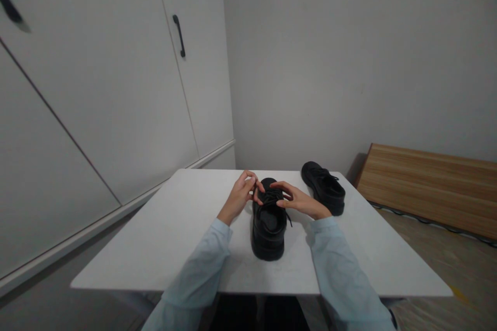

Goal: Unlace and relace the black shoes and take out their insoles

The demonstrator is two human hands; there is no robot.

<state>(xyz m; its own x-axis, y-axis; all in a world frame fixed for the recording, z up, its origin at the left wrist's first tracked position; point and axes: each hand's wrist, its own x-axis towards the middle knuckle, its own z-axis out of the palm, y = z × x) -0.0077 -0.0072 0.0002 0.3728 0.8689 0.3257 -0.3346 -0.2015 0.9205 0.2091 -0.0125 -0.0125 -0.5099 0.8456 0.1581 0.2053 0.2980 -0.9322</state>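
A black lace-up shoe (267,238) stands upright on the white table, its toe pointing away from me and its heel towards me. Both hands are at its black shoelace (271,195), on top of the shoe. From the left, my left hand (245,191) has its fingers bent in, with the fingertips on the lace. My right hand (295,199) reaches in from the other side, thumb and fingers curled around the lace. One loose lace end hangs down beside the shoe's right side. The exact grip on the thin lace is hard to make out.
A second black shoe (328,190) sits at the table's back right. The white table (174,248) stands close to a grey wall (349,62). White cabinet doors (116,88) are on the left, and a wood-grain board (427,186) leans on the right.
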